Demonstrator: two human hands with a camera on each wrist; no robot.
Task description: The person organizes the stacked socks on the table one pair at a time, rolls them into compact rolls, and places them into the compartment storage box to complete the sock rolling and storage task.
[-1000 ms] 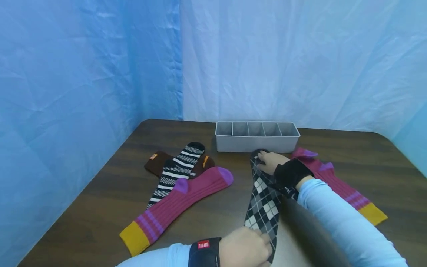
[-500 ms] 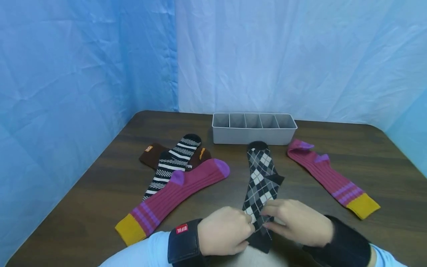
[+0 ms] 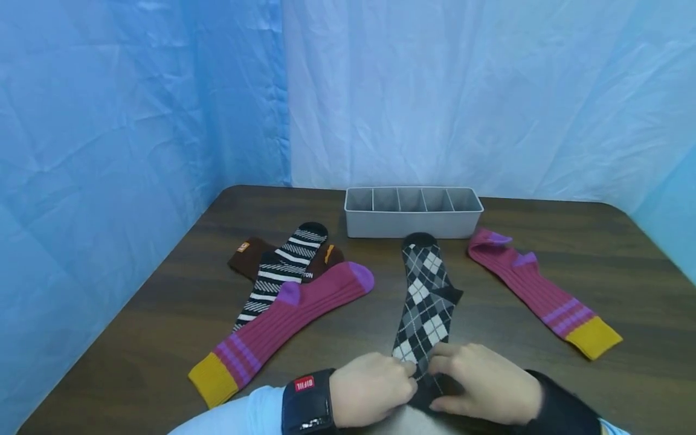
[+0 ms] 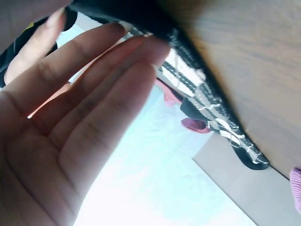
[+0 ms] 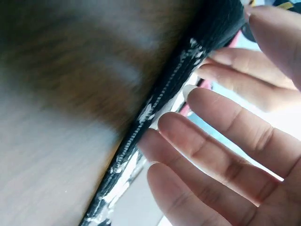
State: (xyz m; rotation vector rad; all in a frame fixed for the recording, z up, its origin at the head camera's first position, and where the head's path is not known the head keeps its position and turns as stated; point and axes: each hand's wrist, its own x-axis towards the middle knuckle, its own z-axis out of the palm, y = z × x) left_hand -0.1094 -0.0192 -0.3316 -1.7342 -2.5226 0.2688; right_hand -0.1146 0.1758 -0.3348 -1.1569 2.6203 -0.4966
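Note:
A grey, black and white argyle sock (image 3: pixel 424 302) lies lengthwise in front of the person, black toe away and black cuff near. My left hand (image 3: pixel 372 386) pinches the cuff end from the left, its thumb mostly hidden in the head view. From the other side my right hand (image 3: pixel 484 380) holds the same end, thumb at the cuff's edge and fingers on the knit. In the left wrist view the fingers (image 4: pixel 108 103) meet the edge of the sock (image 4: pixel 202 89). The right wrist view has several fingertips (image 5: pixel 174 127) along the sock's side (image 5: pixel 164 99).
A grey divided box (image 3: pixel 413 223) stands at the table's back. Left lie a maroon sock (image 3: pixel 315 305) with yellow cuff, a black-and-white striped sock (image 3: pixel 277 275) and a brown sock (image 3: pixel 247 257), overlapping. Another maroon sock (image 3: pixel 544 296) lies right. Blue sheeting (image 3: pixel 380 90) hangs behind the table.
My right hand has come back from the sock's toe to the cuff, uncovering the toe and heel. My left hand stays at the cuff end. The other socks lie unchanged.

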